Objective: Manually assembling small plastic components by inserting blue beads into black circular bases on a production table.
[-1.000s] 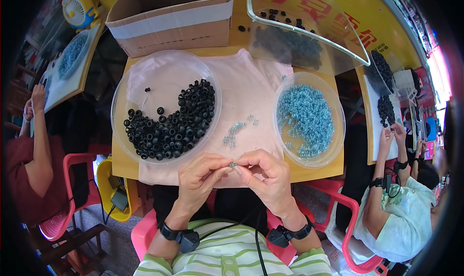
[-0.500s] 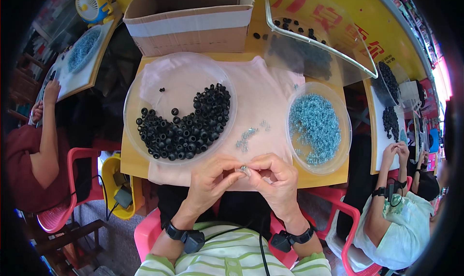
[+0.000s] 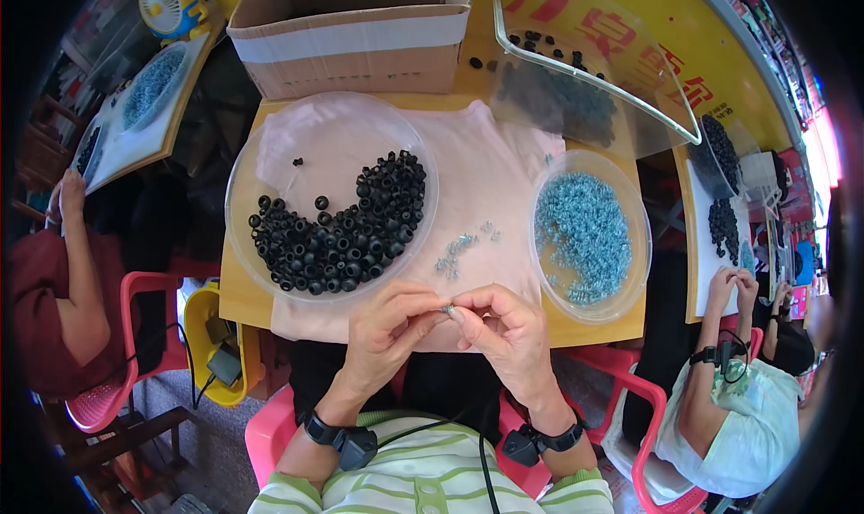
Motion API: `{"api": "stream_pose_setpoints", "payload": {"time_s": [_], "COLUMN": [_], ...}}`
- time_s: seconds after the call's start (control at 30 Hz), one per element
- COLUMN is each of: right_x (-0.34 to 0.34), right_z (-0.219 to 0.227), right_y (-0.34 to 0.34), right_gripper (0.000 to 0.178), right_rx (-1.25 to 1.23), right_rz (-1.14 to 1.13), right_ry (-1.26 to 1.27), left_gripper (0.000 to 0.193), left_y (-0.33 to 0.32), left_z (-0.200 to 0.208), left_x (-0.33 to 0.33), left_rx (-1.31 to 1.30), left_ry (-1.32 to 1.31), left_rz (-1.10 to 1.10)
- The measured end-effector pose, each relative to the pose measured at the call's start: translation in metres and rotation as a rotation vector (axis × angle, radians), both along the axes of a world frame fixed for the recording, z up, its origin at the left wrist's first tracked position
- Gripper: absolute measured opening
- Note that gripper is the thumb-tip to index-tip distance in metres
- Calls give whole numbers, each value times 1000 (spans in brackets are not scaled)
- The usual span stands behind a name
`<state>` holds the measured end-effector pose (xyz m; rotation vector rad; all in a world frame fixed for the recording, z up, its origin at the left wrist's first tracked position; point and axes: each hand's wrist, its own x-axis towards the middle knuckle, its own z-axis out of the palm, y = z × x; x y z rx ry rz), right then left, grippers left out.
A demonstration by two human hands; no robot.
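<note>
Over the table's near edge, my left hand [image 3: 385, 332] and my right hand [image 3: 506, 336] meet fingertip to fingertip in a pinch. Between them is a small silvery piece [image 3: 448, 309] that looks like a coil spring, mostly hidden by the fingers. Just beyond, a few loose springs [image 3: 457, 255] lie scattered on a pale pink cloth [image 3: 477, 172]. On the left stands a round clear tub [image 3: 232, 199] with many small black hollow plastic parts [image 3: 328, 248]. A smaller clear tub [image 3: 644, 244] on the right holds a heap of bluish springs [image 3: 583, 230].
A cardboard box [image 3: 355, 55] stands at the back left. At the back right, a clear bin [image 3: 585, 77] on its side contains dark parts. Co-workers sit at tables on both sides. A yellow basket [image 3: 202, 334] stands low at the left, and a small fan [image 3: 166, 8] beyond.
My hands stay together at the same spot, their fingers shifting slightly around the small spring. The whole view has drifted a little. The left co-worker's hands have moved down off their table.
</note>
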<state>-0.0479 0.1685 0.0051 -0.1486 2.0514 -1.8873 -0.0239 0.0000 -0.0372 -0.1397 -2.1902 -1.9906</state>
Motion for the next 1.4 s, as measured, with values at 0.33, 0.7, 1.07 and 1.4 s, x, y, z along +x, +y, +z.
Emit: {"api": "stream_pose_setpoints", "payload": {"time_s": [0.33,0.7,1.07,1.4], "right_x": [0,2,2,8], "right_z": [-15,-16,-7,-11], "right_y": [-4,-10,-13,-5], "right_gripper": [18,26,21,14], "right_rx": [95,283,194,13], "right_rz": [-31,-56,-47,-35], "right_ry": [419,791,534,385], "left_gripper": [19,8,6,7], "left_y": [-1,1,2,0], "left_z": [2,5,3,1], "left_x": [2,0,1,2], "left_rx": [28,-106,-77,-36], "left_ry": [8,35,41,-28], "left_rz": [-19,47,82,14]}}
